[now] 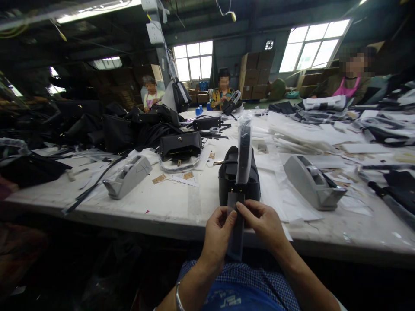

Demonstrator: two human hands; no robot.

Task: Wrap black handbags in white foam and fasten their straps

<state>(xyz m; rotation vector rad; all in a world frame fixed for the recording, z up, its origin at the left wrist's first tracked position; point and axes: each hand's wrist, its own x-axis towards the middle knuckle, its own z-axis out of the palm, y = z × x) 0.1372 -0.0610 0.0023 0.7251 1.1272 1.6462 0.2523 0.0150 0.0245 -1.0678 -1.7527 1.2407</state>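
Observation:
A small black handbag (pixel 227 181) stands upright at the near edge of the white table (pixel 168 203). Its handle, wrapped in a clear plastic sleeve (pixel 244 149), sticks straight up. A dark strap in plastic (pixel 236 233) hangs from the bag's front down over the table edge. My left hand (pixel 218 237) pinches that strap from the left with thumb and fingers closed. Opposite it, my right hand (pixel 264 224) grips the same strap from the right, its thumb pressed on the strap's top part.
Two grey tape dispensers stand on the table: one (pixel 128 176) at left, one (pixel 313 181) at right. Another black bag (pixel 180 146) on plastic lies behind, with piles of black bags (pixel 97 125), paper tags and white sheets (pixel 311 134). Three people sit at the far side.

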